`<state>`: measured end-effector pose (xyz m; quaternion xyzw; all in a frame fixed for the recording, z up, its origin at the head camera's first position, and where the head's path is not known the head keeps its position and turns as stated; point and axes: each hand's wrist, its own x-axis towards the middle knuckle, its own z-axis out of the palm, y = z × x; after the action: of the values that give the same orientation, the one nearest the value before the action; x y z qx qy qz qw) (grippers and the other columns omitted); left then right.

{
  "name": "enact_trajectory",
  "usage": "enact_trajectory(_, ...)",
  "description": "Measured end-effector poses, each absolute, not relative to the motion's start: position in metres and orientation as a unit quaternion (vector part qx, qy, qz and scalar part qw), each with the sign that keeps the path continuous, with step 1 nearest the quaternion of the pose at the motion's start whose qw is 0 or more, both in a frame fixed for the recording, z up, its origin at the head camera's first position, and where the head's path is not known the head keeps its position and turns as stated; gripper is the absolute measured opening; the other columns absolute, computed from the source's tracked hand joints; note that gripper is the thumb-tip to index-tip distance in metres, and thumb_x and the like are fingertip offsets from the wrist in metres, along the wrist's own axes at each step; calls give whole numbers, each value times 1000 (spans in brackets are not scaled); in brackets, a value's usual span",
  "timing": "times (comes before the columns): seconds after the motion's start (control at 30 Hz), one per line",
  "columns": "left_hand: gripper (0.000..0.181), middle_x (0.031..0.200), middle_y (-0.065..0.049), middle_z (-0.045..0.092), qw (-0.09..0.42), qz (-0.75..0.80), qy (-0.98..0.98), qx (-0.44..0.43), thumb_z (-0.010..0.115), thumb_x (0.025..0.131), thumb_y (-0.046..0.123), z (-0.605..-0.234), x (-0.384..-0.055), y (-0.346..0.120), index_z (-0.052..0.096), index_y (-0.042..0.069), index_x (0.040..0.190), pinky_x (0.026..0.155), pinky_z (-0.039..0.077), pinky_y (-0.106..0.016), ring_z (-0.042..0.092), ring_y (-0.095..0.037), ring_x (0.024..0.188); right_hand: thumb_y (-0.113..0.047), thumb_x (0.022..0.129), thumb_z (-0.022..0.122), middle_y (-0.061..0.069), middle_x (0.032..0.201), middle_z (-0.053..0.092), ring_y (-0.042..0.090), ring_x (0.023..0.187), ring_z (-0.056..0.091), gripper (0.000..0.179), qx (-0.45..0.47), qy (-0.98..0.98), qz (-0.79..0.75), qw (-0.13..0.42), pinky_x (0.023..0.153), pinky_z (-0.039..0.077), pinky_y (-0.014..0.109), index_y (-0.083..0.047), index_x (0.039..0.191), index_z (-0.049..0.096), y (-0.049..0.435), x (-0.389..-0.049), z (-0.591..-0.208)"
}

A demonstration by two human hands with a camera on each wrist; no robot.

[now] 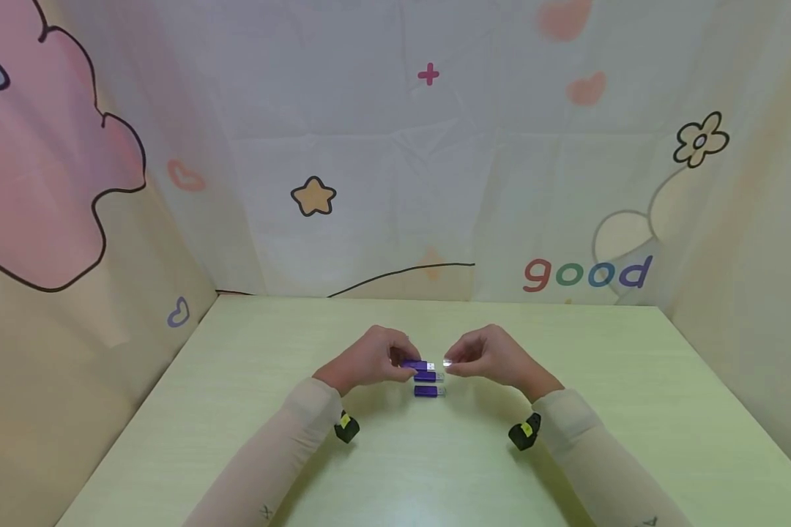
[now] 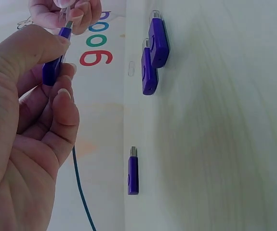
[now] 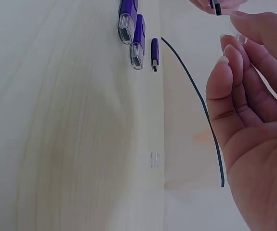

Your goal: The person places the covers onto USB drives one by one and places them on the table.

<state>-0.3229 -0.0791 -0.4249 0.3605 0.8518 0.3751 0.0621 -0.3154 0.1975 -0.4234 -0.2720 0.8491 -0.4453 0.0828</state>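
Note:
My left hand (image 1: 377,356) pinches a purple USB stick (image 2: 57,60) between thumb and fingers, its bare metal plug pointing right. Facing it, my right hand (image 1: 491,356) holds a small clear cap (image 3: 242,38) between thumb and fingertips. A narrow gap separates plug and cap in the head view. Below the hands, two purple USB sticks with clear caps, a nearer one (image 1: 425,391) and a farther one (image 1: 425,376), lie side by side on the table.
An uncapped purple USB stick (image 2: 133,173) lies farther back on the table (image 1: 395,468); the left hand seems to hide it in the head view. A loose clear cap (image 3: 154,160) also lies there. Behind stands a printed cloth backdrop (image 1: 369,110).

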Motion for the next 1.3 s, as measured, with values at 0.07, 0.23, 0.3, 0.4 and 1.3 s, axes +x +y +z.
enact_trajectory(0.07,11,95,1,75,63,386,848,358,80,88,13,-426,-323,-79,80,14,99,72,56,-24,63,-11,78,-23,86,84,3,93,79,15,79,69,18,-277,845,-449,85,74,60,27,-11,99,81,197,-314,-423)
enact_trajectory(0.23,11,93,3,74,60,408,838,357,81,87,12,-428,-322,-78,80,14,98,71,56,-24,64,-11,77,-21,86,84,4,94,79,15,79,70,19,-283,842,-451,87,74,59,26,-9,100,82,195,-313,-422)
enact_trajectory(0.3,11,93,3,75,57,414,836,357,81,87,12,-429,-322,-78,80,13,98,70,56,-24,64,-12,77,-21,85,85,3,93,79,15,80,70,18,-282,842,-451,88,75,60,26,-11,99,82,195,-314,-422)
enact_trajectory(0.4,12,94,2,75,55,421,834,353,81,87,13,-430,-323,-78,80,13,98,70,56,-24,64,-11,76,-22,85,85,1,93,79,15,79,70,15,-285,841,-451,88,75,60,27,-14,98,82,193,-314,-424)
enact_trajectory(1.3,12,93,2,74,61,422,827,367,80,88,11,-425,-320,-76,80,12,99,71,56,-23,64,-10,75,-20,87,83,2,93,79,18,80,71,13,-295,833,-460,86,75,61,28,-15,98,81,187,-316,-427)
